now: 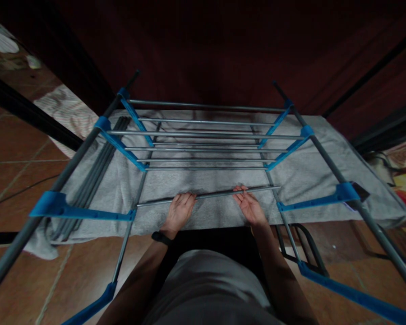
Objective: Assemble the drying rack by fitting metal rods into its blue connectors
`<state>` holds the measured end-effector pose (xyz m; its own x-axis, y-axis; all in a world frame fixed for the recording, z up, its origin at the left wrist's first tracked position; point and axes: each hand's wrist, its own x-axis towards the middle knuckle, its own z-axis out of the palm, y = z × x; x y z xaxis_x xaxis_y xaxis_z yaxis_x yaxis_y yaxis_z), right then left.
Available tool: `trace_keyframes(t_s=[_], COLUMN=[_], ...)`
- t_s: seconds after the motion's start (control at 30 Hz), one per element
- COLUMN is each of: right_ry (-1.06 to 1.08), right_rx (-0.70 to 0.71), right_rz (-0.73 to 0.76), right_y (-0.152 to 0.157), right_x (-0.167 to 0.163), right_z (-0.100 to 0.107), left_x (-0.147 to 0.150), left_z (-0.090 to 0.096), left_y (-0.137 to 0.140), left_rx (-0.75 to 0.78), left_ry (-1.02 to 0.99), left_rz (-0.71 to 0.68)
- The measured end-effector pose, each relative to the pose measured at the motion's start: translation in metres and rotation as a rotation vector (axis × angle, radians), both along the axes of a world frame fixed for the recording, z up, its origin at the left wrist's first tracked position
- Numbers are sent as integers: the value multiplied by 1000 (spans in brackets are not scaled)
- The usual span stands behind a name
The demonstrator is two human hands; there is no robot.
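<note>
A loose grey metal rod [216, 194] lies crosswise in front of me, its right end a little farther away than its left. My left hand [182, 208] is closed over it left of the middle, back of the hand upward. Palm up, my right hand [249, 205] grips the same rod with its fingers, right of the middle. Around the rod stands a rack frame of grey tubes with blue plastic brackets [84, 212]. The far brackets carry several crossbars [203, 134]. On the right, a nearer blue bracket [318, 198] joins two uprights.
A bundle of grey tubes [94, 176] lies at the left on the grey cloth [338, 153] beneath the frame. Behind it rises a dark red surface [203, 54]. A dark metal chair-like frame [307, 248] stands low right on the tiled floor [16, 180].
</note>
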<state>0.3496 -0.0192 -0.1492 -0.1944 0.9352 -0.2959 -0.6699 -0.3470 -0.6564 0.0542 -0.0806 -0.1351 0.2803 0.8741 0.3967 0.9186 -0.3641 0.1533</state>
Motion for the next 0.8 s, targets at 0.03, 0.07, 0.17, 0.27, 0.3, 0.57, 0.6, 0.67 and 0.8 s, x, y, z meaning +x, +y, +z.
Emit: trace_keyframes(t_s=[0.03, 0.07, 0.17, 0.27, 0.3, 0.57, 0.6, 0.67, 0.8], right_ry=[2, 4, 3, 3, 5, 43, 42, 32, 17], right_rx=[2, 3, 4, 3, 2, -31, -35, -38, -23], right_rz=[-1, -2, -8, -4, -4, 2, 1, -2, -16], right_y=[0, 0, 1, 0, 0, 2, 2, 2, 1], right_x=[0, -1, -1, -2, -2, -1, -1, -1, -1], right_z=[0, 0, -1, 0, 0, 3, 4, 4, 2], left_x=[0, 0, 0, -1, -2, -2, -1, -1, 0], left_z=[0, 0, -1, -2, -2, -1, -1, 0, 0], left_y=[0, 0, -1, -1, -1, 0, 1, 1, 0], left_rx=[-7, -9, 3, 1, -2, -23, -28, -43, -40], left_ry=[-5, -8, -3, 17, 24, -10, -23, -44, -58], left_rz=[0, -6, -20, -8, -4, 1, 2, 0, 3])
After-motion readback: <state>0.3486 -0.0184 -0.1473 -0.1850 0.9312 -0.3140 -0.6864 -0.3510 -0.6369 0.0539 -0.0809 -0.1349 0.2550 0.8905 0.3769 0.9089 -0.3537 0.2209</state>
